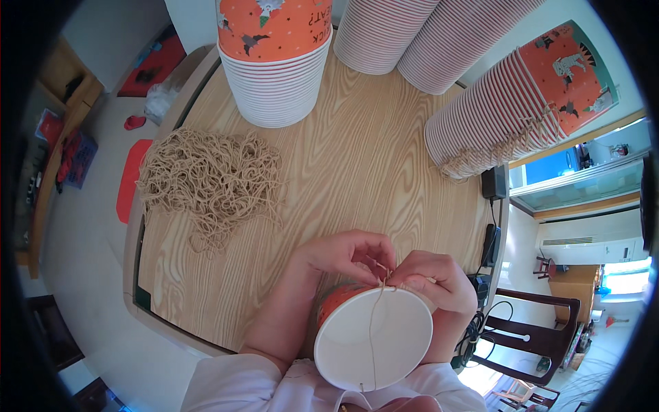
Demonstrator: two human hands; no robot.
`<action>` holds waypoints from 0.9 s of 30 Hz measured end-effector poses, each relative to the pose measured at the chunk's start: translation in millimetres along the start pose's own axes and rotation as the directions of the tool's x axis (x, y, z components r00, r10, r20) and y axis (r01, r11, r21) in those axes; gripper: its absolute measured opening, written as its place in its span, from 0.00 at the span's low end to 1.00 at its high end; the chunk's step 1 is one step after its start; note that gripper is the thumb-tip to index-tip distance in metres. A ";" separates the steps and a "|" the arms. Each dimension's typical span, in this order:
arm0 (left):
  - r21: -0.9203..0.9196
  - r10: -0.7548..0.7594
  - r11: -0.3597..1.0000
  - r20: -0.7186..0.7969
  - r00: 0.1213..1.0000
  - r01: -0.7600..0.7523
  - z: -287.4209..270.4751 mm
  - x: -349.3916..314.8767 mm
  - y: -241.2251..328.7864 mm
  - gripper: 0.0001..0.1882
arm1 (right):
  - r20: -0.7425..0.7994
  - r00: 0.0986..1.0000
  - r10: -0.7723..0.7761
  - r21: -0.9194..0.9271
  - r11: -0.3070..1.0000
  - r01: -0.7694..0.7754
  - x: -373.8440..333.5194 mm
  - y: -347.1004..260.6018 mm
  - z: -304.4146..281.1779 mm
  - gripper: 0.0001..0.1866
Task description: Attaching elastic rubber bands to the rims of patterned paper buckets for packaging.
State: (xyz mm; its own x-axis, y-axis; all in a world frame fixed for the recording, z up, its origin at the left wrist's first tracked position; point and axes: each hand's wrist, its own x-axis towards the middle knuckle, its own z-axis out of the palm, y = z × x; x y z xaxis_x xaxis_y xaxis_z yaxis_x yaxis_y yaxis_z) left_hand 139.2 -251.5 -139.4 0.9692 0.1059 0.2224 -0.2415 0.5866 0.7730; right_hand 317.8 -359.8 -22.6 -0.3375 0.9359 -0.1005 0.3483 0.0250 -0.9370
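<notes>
The fingers (382, 248) of your left hand (347, 254) and right hand (441, 278) were bent and drawn close together, pinching a thin cord (371, 336) at the far rim of a bucket (405, 336); the exact contact of each fingertip could not be told. A wood-grain table (343, 192) extended in front of you. At its far side, two tall stacks (384, 34) of nested buckets stood side by side, cut off by the upper edge of the view. A stack on the right (491, 113) ended in an orange printed bucket and carried tan strands (480, 156) along its near side; a stack on the left (274, 89) showed similar orange printing. A loose heap of cord (209, 182) lay on the table's left. Your bucket, white inside and orange outside, was positioned close to your chest, mouth toward you. The cord crossed that mouth from far rim to near rim.
</notes>
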 end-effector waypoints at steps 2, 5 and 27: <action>0.026 0.020 0.999 0.021 1.000 -0.021 -1.4 1.9 -4.5 0.16 | -0.008 1.000 0.015 0.002 1.000 -0.015 -0.5 -2.0 1.3 0.07; 0.029 0.041 0.999 0.069 0.997 -0.043 -2.0 4.6 -8.2 0.15 | -0.024 0.999 0.049 -0.001 0.999 -0.049 -0.5 -4.1 2.9 0.07; 0.043 -0.035 0.998 -0.011 0.999 0.035 -2.2 5.0 -5.7 0.12 | -0.121 0.989 0.086 -0.040 0.995 -0.092 -2.4 -4.5 8.9 0.06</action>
State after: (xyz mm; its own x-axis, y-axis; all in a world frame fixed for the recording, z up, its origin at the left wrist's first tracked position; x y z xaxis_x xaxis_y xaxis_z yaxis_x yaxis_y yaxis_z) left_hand 145.5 -252.5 -144.0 0.9775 0.0940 0.1891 -0.2091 0.5546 0.8054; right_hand 309.2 -365.3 -21.1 -0.1978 0.9702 -0.1399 0.4129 -0.0469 -0.9096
